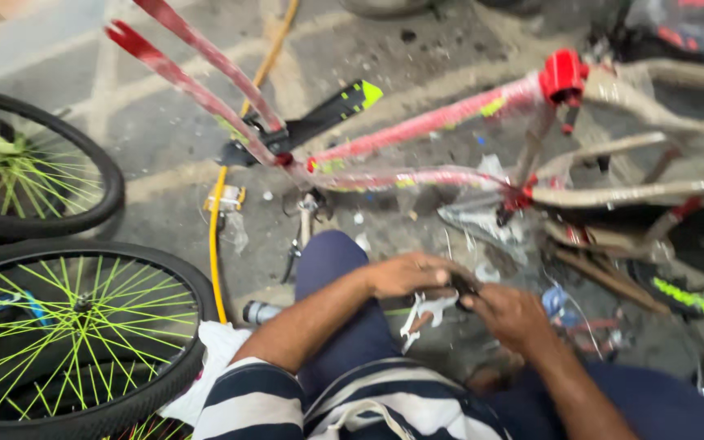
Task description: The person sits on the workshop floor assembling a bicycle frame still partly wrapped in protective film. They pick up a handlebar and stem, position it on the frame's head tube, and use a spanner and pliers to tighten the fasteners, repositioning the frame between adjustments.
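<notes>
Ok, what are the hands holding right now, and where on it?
Both hands, left hand and right hand, meet on a small dark part, gripped at its ends. Motion blur hides what it is.

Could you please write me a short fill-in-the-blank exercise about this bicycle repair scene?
1. The spokes of the wheel on the floor are ____ in colour.
2. The bicycle frame is mostly ____.
3. The left hand and right hand meet over a small ____ part.
4. The person's shirt is ____.

Missing words: green; red; dark; striped
</notes>
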Available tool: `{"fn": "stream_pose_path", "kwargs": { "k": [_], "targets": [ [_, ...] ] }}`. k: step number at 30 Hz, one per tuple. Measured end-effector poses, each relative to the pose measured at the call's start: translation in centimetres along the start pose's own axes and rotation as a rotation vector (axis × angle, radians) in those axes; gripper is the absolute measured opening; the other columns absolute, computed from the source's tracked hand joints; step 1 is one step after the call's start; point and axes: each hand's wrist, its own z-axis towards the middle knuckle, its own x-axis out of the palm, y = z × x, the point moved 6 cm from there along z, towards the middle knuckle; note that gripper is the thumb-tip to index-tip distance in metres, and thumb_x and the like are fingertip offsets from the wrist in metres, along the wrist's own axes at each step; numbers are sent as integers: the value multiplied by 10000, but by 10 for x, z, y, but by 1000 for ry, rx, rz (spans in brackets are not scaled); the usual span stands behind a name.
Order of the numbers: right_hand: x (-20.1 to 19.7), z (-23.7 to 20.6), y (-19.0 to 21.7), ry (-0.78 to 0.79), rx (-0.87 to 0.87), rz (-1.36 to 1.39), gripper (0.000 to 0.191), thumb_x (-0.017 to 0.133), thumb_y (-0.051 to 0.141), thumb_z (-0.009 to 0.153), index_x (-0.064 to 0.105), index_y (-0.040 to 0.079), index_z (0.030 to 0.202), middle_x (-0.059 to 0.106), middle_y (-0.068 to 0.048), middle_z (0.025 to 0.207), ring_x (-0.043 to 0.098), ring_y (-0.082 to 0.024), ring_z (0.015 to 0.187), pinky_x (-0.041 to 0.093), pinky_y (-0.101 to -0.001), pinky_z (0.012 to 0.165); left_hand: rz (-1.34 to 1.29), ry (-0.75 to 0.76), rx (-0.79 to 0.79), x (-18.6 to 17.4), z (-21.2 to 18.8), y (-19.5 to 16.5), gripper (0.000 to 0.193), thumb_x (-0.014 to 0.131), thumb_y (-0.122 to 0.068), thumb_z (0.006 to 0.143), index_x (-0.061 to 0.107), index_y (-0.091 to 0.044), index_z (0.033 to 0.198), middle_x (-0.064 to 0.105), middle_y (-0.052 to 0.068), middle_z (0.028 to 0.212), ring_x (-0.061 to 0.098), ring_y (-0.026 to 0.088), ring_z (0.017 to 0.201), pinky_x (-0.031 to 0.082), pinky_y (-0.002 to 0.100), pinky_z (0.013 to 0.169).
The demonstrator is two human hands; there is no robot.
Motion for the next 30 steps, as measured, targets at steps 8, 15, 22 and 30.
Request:
{"fn": "stream_pose_path", "kwargs": {
  "k": [8,15,22,30],
  "targets": [
    [6,0,0,82,121,44,356,599,440,899,703,101,870,717,-128,791,690,-398,789,512,-527,682,56,-111,-16,4,-7,8,444,495,-341,1128,624,10,1368,656,95,1302,606,173,1238,494,335,1084],
    [19,-1,-4,165,161,-16,389,575,470,916,688,105,845,708,-134,785,689,-394,818,507,-532,710,238,-180,107,2,-14,6,381,491,-306,1139,666,-14,1310,686,95,1257,625,181,1225,488,347,1096],
    [35,-6,-14,131,117,-42,404,587,496,923,706,111,889,711,-186,790,670,-435,794,499,-562,698,304,-305,84,-10,-15,30,351,519,-317,1107,687,-53,1266,708,88,1207,645,190,1119,521,358,997],
    [39,-6,-30,174,159,-34,437,600,509,968,707,102,849,684,-192,766,654,-448,751,481,-568,666,-292,-399,-103,-23,-4,86,508,531,-378,1086,596,19,1396,680,162,1207,643,243,1064,525,397,958]
  ]
}}
